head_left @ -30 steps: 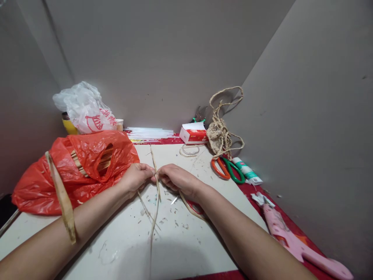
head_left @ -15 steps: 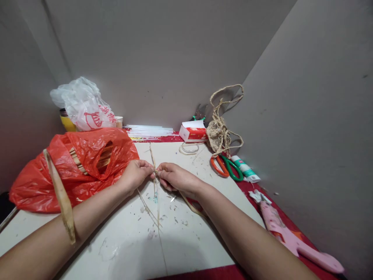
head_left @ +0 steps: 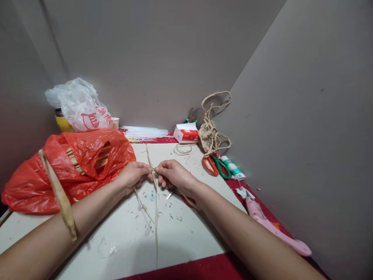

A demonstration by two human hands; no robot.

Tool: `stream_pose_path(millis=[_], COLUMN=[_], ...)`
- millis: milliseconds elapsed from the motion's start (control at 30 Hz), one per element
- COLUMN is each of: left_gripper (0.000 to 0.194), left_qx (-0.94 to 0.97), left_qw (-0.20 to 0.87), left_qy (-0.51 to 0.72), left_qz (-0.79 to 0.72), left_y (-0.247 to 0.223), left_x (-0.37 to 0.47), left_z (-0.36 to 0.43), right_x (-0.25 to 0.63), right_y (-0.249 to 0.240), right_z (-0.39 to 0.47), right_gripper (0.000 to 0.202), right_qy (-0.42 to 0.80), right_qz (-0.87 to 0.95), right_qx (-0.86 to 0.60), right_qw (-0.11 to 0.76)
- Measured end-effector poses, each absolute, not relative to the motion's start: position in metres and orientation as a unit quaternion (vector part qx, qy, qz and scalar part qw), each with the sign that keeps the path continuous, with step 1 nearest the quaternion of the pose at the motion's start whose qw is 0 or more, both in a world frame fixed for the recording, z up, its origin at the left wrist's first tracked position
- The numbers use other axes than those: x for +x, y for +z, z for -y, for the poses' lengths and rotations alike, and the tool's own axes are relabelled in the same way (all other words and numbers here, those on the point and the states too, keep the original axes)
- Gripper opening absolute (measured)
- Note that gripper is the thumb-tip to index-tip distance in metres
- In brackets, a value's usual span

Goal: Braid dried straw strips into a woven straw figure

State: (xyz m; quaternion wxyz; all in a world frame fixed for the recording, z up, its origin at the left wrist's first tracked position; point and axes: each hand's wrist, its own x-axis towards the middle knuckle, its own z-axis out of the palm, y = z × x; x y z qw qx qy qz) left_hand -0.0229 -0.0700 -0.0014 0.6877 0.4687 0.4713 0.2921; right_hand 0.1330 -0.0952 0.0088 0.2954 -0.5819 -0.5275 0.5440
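My left hand (head_left: 135, 174) and my right hand (head_left: 176, 174) meet above the middle of a white board (head_left: 125, 241). Both are closed, fingertips pinching a thin braid of straw-coloured plant fibre (head_left: 149, 156). The braid runs away from me past the fingers. From the pinch, one long fibre strand (head_left: 156, 225) hangs toward me. Thinner strands (head_left: 145, 208) trail below my left hand, and another strand passes under my right wrist. Beneath that wrist shows something red with a pointed metal tip (head_left: 169, 195), mostly hidden. The exact crossing of the strands is covered by fingertips.
Left lies a red plastic bag (head_left: 32, 182) of wooden strips, with a tapered wooden piece (head_left: 58, 190) over it. Behind are clear sticks (head_left: 142, 132) and a red-white box (head_left: 186, 133). Right are braided cord (head_left: 210, 136), scissors-like handles (head_left: 223, 168), a tube (head_left: 233, 168) and a pink glue gun (head_left: 271, 225).
The view has shifted slightly, so the things at the right appear further left. My right fingers have moved slightly on the braid, and the long strand now hangs straighter below.
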Motion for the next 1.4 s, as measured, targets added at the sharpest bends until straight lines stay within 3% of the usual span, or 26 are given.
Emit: stream_pose_path(millis=[333,567,967,1100,1300,1400], left_gripper=[0.014,0.01,0.009,0.012,0.013,0.013], left_qx=[0.508,0.557,0.518,0.512,0.512,0.505], left_qw=[0.673,0.601,0.621,0.627,0.624,0.627], left_qy=[0.29,0.296,0.345,0.345,0.341,0.337], left_qz=[-0.453,-0.49,-0.476,-0.475,-0.482,-0.488], left_y=[-0.006,-0.005,-0.005,-0.006,-0.008,-0.007], left_x=[-0.025,-0.019,-0.016,-0.015,-0.016,-0.017], left_z=[0.067,0.071,0.079,0.082,0.082,0.081], right_x=[0.133,0.139,0.099,0.101,0.1,0.101], right_y=[0.004,0.02,0.0,-0.004,-0.004,0.003], right_z=[0.096,0.105,0.112,0.115,0.121,0.125], right_gripper=[0.025,0.018,0.032,0.036,0.027,0.026], right_qy=[0.562,0.55,0.526,0.444,0.179,0.155], right_qz=[0.505,0.52,0.48,0.541,0.675,0.701], right_qx=[-0.564,-0.59,-0.639,-0.667,-0.686,-0.674], right_qw=[0.334,0.282,0.292,0.255,0.201,0.173])
